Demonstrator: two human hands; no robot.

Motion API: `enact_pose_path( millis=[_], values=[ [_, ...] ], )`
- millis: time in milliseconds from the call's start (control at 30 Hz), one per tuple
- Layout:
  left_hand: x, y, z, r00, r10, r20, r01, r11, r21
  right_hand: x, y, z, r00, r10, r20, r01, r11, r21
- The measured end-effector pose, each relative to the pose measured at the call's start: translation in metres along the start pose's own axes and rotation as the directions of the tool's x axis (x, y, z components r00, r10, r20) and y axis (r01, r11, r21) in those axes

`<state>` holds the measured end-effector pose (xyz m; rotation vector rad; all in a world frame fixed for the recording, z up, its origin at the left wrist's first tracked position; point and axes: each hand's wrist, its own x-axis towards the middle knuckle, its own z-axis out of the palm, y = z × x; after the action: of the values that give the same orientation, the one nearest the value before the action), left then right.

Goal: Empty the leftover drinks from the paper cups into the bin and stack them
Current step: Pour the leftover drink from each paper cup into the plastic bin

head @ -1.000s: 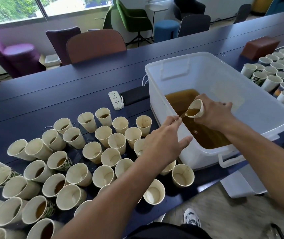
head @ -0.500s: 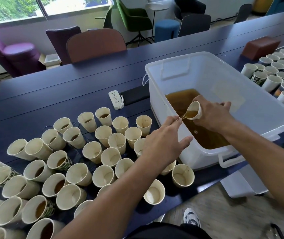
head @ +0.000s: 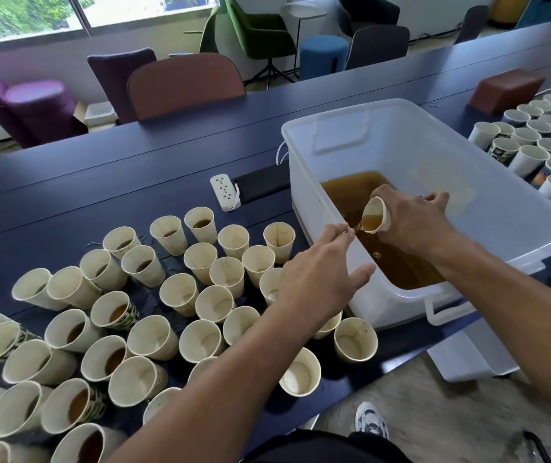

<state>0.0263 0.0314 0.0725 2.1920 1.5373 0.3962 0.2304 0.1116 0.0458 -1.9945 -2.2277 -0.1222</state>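
My right hand (head: 411, 220) grips a tilted paper cup (head: 376, 216) inside the white plastic bin (head: 508, 208); brown drink streams from its rim into the brown liquid (head: 397, 262) pooled there. My left hand (head: 320, 272) hovers open, fingers stretched, over the cups by the bin's near-left corner, holding nothing. Several cream paper cups (head: 153, 335) stand on the dark blue table (head: 100, 182) to the left, some with brown dregs, some tipped.
More cups (head: 548, 142) stand in rows right of the bin beside a brown block (head: 508, 90). A white power strip (head: 225, 190) and a black flap lie left of the bin. Chairs line the table's far side. The bin's lid (head: 467, 359) lies on the floor.
The cup in my right hand has tipped a little further and sunk slightly lower over the liquid. My left hand has barely moved.
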Motion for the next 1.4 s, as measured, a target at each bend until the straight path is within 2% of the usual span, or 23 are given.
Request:
enact_pose_path(
  millis=[467, 633, 967, 1100, 1267, 1400],
  values=[
    [0.0002, -0.0007, 0.0011, 1.000, 0.005, 0.003, -0.005, 1.000, 0.003, -0.0017, -0.0053, -0.0052, 0.992, -0.099, -0.075, 0.082, 0.976, -0.204],
    [0.0011, -0.0018, 0.0027, 1.000, 0.004, 0.005, -0.004, 1.000, -0.002, -0.0008, -0.0053, -0.0054, 0.993, -0.098, -0.074, 0.079, 0.971, -0.224],
    [0.0022, -0.0041, 0.0057, 1.000, 0.002, -0.009, -0.002, 1.000, 0.000, -0.0007, -0.0036, -0.0035, 0.992, -0.074, -0.098, 0.059, 0.987, -0.151],
    [0.0020, -0.0037, 0.0051, 1.000, 0.005, -0.009, -0.005, 1.000, -0.004, -0.0006, -0.0036, -0.0067, 0.984, -0.062, -0.167, 0.040, 0.990, -0.132],
    [0.0018, -0.0024, 0.0053, 1.000, 0.013, -0.016, -0.013, 1.000, -0.008, -0.0011, -0.0058, -0.0031, 0.997, -0.052, -0.060, 0.043, 0.991, -0.130],
    [0.0023, -0.0042, 0.0057, 1.000, 0.017, -0.018, -0.017, 1.000, -0.014, -0.0011, -0.0059, -0.0033, 0.998, -0.035, -0.059, 0.031, 0.997, -0.073]
  ],
)
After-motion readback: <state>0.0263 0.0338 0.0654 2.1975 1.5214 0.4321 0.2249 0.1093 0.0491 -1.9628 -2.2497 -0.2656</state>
